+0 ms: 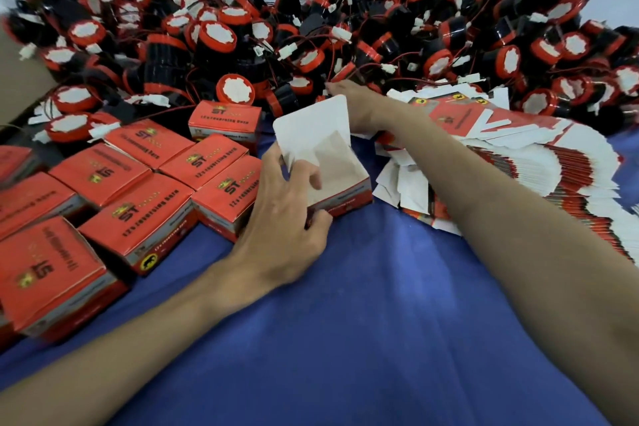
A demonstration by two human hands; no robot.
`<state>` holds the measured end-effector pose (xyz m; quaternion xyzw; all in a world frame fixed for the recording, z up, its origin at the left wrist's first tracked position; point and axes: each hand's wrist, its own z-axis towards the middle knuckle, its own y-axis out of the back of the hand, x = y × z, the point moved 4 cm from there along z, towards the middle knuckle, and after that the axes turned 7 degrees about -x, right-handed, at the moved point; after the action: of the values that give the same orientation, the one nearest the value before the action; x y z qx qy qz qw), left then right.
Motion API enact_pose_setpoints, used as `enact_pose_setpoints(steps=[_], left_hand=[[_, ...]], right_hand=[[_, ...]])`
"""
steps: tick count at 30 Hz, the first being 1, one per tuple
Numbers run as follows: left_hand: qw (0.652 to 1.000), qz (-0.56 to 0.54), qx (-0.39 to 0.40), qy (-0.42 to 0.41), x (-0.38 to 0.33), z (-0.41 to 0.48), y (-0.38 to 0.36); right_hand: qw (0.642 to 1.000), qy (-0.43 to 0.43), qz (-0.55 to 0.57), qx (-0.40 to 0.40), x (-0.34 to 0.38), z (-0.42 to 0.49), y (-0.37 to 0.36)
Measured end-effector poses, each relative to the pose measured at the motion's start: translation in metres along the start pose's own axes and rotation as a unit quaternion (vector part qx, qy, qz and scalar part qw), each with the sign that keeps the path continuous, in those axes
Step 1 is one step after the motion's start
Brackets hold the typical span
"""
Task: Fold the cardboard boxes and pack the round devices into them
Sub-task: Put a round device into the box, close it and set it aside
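A blue-covered tabletop [380, 304] fills the lower frame. Across the top runs a heap of round devices [224, 33], black-bodied with red rims, white faces and thin wires. At right a fanned stack of flat box blanks [518, 156] lies on its side. At left sit closed red boxes [138, 214], tops printed "ST" and "12v reversing horn"; their side print is too blurred to read. At centre the open box [345, 166] stands mouth up, its white lid flap [311, 121] upright on the far side. The left hand [287, 218] holds its near-left corner, thumb on the front wall. The right hand [349, 97] reaches into the heap behind the flap; its grip cannot be told.
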<state>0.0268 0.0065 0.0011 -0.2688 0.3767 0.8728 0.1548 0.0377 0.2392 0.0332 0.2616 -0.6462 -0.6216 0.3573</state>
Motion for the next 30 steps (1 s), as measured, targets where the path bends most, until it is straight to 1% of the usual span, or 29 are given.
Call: enact_pose_setpoints(steps=[1,2,5,6,7,9,10,12,14,17,18,21,22,23,26,30], left_hand=[[1.0,-0.001,-0.002,0.006,0.0,0.0,0.001],[1.0,0.0,-0.004,0.01,0.0,0.0,0.001],[1.0,0.01,-0.023,0.014,0.0,0.0,0.002],[0.999,0.01,-0.03,0.014,0.0,0.0,0.001],[0.999,0.008,-0.035,0.013,0.001,0.0,0.001],[0.999,0.004,-0.041,0.006,0.002,0.001,0.001],[0.999,0.004,-0.041,0.003,0.003,0.001,0.001],[0.999,-0.002,-0.034,-0.001,0.004,0.001,0.001],[1.0,-0.024,-0.018,-0.003,0.004,0.002,0.001],[0.998,-0.061,0.012,0.006,0.006,0.002,0.0],[0.997,-0.068,0.018,0.008,0.006,0.002,0.0],[0.998,-0.067,0.017,-0.011,0.005,0.002,-0.001],[0.998,-0.066,0.019,-0.014,0.005,0.002,-0.001],[0.997,-0.066,0.023,-0.016,0.005,0.002,-0.001],[0.996,-0.084,0.039,-0.012,0.007,0.003,-0.001],[0.984,-0.16,0.078,0.005,0.003,0.001,0.0]], right_hand=[[0.999,-0.008,-0.05,-0.001,-0.001,0.006,-0.008],[0.998,-0.016,-0.058,-0.035,0.001,0.007,-0.011],[0.99,-0.035,-0.02,-0.135,0.01,-0.009,-0.004],[0.982,-0.037,-0.015,-0.182,0.011,-0.018,0.003],[0.969,-0.041,0.001,-0.242,0.011,-0.029,0.013],[0.929,-0.057,0.058,-0.36,0.008,-0.058,0.033],[0.911,-0.06,0.095,-0.396,0.006,-0.073,0.041],[0.886,-0.046,0.17,-0.43,0.007,-0.105,0.052],[0.876,-0.018,0.198,-0.439,0.012,-0.134,0.059],[0.893,0.026,0.191,-0.407,0.032,-0.166,0.063],[0.896,0.047,0.161,-0.412,0.039,-0.173,0.063],[0.886,0.093,0.005,-0.454,0.061,-0.189,0.07],[0.888,0.1,-0.016,-0.449,0.066,-0.191,0.072],[0.895,0.105,-0.014,-0.434,0.069,-0.192,0.074],[0.915,0.127,0.054,-0.378,0.072,-0.194,0.081],[0.936,0.178,0.103,-0.287,0.071,-0.189,0.073]])
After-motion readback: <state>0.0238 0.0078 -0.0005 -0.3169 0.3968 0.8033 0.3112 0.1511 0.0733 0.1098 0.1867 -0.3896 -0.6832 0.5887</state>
